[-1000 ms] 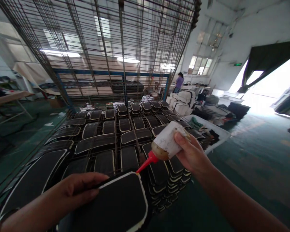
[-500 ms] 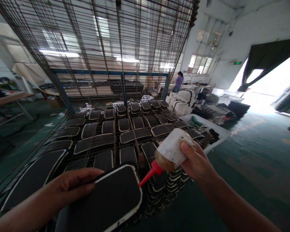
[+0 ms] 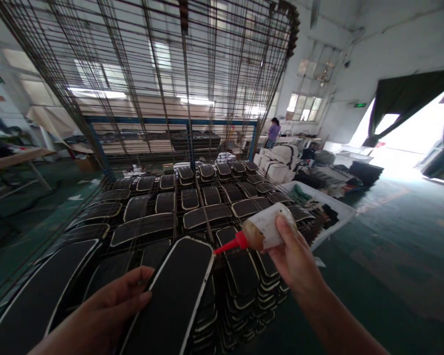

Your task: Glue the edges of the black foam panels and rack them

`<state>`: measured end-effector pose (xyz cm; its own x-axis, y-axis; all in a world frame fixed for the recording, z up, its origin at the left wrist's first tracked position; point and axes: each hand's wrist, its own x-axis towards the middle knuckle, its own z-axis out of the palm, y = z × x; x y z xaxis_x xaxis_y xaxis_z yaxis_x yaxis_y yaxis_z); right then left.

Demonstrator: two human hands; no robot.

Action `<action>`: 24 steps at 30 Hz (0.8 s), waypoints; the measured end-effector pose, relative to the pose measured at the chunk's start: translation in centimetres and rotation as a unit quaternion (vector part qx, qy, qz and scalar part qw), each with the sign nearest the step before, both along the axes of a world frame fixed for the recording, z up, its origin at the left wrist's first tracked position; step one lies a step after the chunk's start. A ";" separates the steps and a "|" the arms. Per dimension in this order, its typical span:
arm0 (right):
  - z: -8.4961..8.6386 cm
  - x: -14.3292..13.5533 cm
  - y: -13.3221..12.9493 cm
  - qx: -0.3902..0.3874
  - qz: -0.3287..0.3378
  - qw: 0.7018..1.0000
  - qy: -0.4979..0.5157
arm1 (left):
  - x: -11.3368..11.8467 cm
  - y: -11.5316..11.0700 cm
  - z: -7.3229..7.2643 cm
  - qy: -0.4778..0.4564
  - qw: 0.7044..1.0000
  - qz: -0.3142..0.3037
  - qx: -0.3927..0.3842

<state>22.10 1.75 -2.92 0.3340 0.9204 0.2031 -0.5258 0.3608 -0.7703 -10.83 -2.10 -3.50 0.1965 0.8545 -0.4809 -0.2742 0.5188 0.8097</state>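
A black panel with a whitish line along its edge [image 3: 173, 296] is pinched at its left side by my left hand [image 3: 122, 301], thumb on top. My right hand [image 3: 292, 251] is wrapped round a white squeeze bottle [image 3: 268, 227] with a brownish lower part and a red nozzle. The bottle lies nearly level, and its nozzle tip touches or almost touches the upper right corner of the panel. Many similar black panels [image 3: 207, 217] with pale edges lie in rows on the wire racks beneath.
Raised wire racks [image 3: 163, 64] lean up behind the panels. A white bin [image 3: 340, 212] with cloth scraps stands at the right, near white bundles [image 3: 277, 160]. A person [image 3: 274, 132] in purple stands far back. A table [image 3: 18, 155] is at the left.
The panel has turned so that its rounded end points up and away. The bottle has tilted closer to level, its nozzle tip now higher in view. Both hands keep their hold.
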 end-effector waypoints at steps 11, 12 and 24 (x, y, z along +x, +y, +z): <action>-0.8 -0.9 -0.2 -0.013 0.002 1.000 0.008 | 1.3 -0.1 1.6 0.016 1.000 0.004 -0.003; -1.0 -1.0 -0.3 -0.013 0.006 1.000 0.009 | 1.3 -0.1 1.7 0.014 1.000 0.011 -0.004; -1.8 -2.7 -3.0 0.009 0.041 0.999 -0.011 | 1.3 0.7 2.6 -0.016 1.000 -0.005 -0.017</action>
